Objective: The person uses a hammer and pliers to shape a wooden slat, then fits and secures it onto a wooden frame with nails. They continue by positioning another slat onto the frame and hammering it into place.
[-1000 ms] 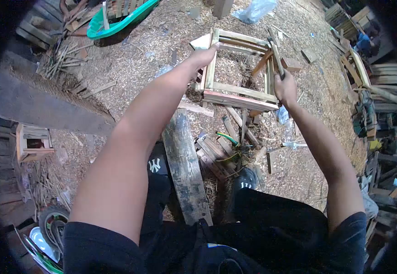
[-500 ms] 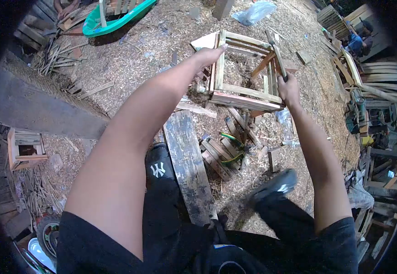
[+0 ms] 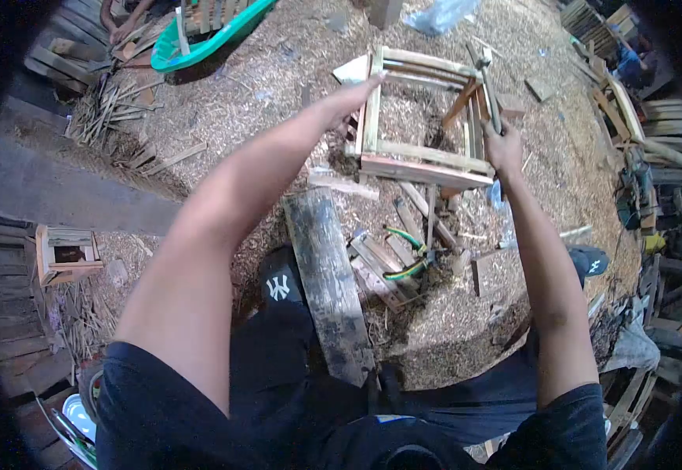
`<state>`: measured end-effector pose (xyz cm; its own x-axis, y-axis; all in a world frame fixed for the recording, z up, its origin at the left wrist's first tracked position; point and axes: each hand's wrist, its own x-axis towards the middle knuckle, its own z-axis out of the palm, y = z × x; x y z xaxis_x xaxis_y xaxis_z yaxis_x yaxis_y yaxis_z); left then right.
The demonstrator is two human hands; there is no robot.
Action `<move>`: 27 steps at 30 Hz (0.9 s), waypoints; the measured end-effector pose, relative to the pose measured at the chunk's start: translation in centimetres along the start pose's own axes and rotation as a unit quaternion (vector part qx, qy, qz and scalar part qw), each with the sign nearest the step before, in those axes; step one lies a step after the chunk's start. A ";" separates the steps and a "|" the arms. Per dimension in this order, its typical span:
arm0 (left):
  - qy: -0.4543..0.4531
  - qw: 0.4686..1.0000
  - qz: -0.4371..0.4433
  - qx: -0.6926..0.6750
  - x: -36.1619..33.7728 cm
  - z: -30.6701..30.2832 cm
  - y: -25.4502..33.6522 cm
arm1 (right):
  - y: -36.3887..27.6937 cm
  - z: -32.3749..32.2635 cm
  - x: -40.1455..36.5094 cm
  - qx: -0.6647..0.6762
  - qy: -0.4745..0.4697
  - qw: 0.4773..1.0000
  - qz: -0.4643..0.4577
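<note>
A small box-like wooden frame (image 3: 427, 168) made of slats is held out in front of me above the ground. My left hand (image 3: 359, 103) grips its left upright, the thumb over the top edge. In my right hand (image 3: 503, 147) is a hammer (image 3: 491, 95), its handle pointing away and its metal head near the frame's far right corner. The hand sits right beside the frame's right side. Below the frame, a tool with green and yellow handles (image 3: 405, 272) lies on short wood pieces (image 3: 374, 266).
A worn plank (image 3: 327, 274) stretches from between my legs toward the frame. Wood shavings (image 3: 255, 102) cover the ground. A green boat-shaped tub (image 3: 200, 53) stands far left, near another person's hands (image 3: 121, 33). A thick beam (image 3: 82, 172) crosses the left; stacked timber (image 3: 666, 129) lies right.
My right foot has swung out to the right, past my right forearm. The hammer has tilted, so its head shows more clearly. The frame has hardly shifted.
</note>
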<state>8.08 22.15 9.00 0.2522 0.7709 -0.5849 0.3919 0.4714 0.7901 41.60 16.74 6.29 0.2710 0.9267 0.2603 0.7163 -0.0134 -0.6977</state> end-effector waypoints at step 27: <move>0.082 0.991 0.014 -0.104 -5.3 7.7 -4.8 | -0.8 -6.6 -10.6 0.138 -0.028 0.962 0.233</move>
<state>11.68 12.52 6.84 0.1073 0.8363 -0.5376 0.1907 0.5134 0.8367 42.35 4.41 8.49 0.4811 0.8630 -0.1538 0.3262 -0.3391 -0.8824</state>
